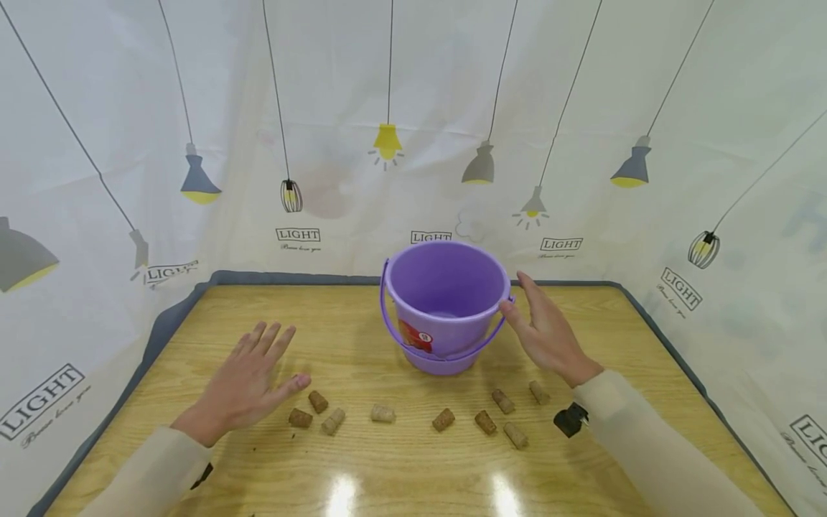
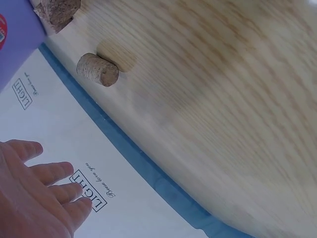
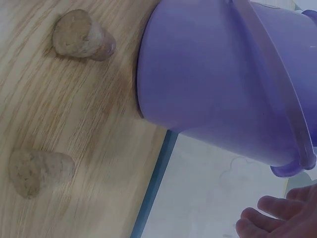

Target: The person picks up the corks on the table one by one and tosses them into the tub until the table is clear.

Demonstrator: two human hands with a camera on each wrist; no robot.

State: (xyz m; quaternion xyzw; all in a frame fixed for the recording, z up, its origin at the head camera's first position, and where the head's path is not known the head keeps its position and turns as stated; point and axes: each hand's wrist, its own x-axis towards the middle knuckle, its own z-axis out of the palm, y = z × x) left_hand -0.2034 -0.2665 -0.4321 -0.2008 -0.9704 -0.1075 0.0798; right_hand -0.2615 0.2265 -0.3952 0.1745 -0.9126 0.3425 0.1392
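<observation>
A purple bucket stands upright on the wooden table, its handle hanging down at the front. My right hand is beside the bucket's right side, fingers extended, with the thumb right at the rim near the handle's hinge. Holding nothing, my left hand hovers over the left part of the table with its fingers spread. Just right of its thumb lie three corks, among them a dark cork. In the right wrist view, a cork lies close to the bucket's base.
One pale cork lies in front of the bucket. Several more corks, such as a light cork, are scattered toward the right. Behind the table hangs a white cloth printed with lamps, and a blue-grey border runs along the table's edges.
</observation>
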